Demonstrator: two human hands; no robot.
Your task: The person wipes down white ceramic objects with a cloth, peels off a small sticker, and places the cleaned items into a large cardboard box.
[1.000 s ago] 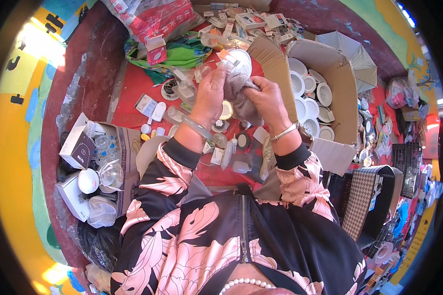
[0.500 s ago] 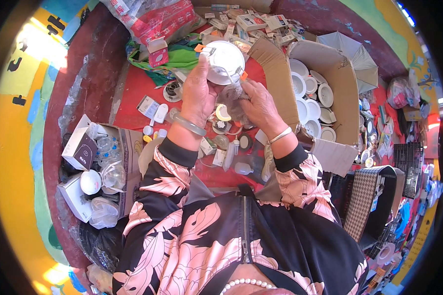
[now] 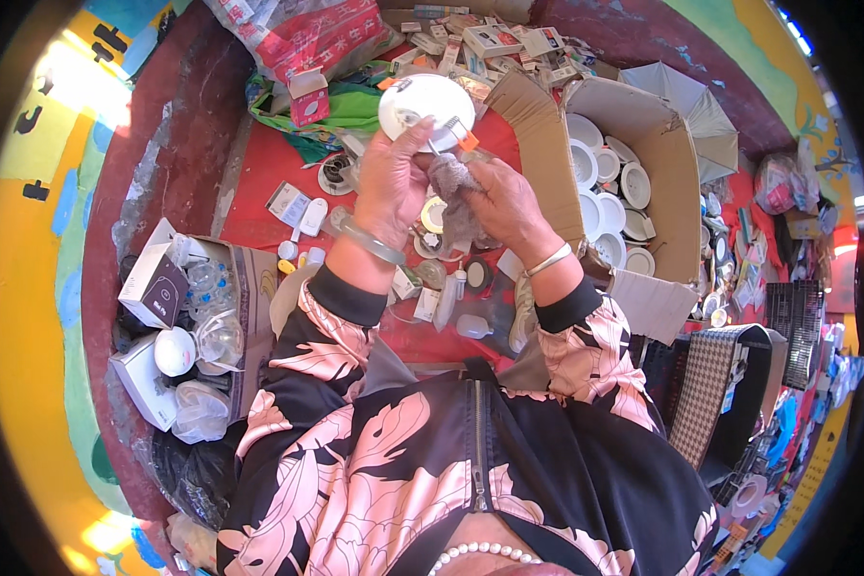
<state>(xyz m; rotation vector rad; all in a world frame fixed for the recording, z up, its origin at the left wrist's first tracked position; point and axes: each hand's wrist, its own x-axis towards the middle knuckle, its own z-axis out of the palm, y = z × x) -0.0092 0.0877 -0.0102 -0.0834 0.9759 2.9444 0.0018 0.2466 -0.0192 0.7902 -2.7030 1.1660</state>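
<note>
A round white recessed downlight [image 3: 430, 104] with orange-tipped spring clips is up in front of me, its back side showing. My left hand [image 3: 394, 182] grips it at its near edge, thumb over the top and the other fingers mostly hidden beneath. A crumpled grey rag [image 3: 454, 187] is bunched in my right hand [image 3: 507, 200], whose fingers are pinched round it. The rag hangs just below the light, close to the cable at its near edge; whether they touch I cannot tell.
Right of my hands, an open cardboard box [image 3: 677, 187] holds several white downlights [image 3: 586, 163]. At the left stands a carton [image 3: 252, 317] of clear plastic parts. Loose small parts lie on the red cloth [image 3: 259, 206] below. A pink box [image 3: 308, 101] sits farther back.
The downlight has tilted, and my left thumb now lies across its back. My right hand has come slightly lower and closer to me, with the rag bunched nearer to my left fingers.
</note>
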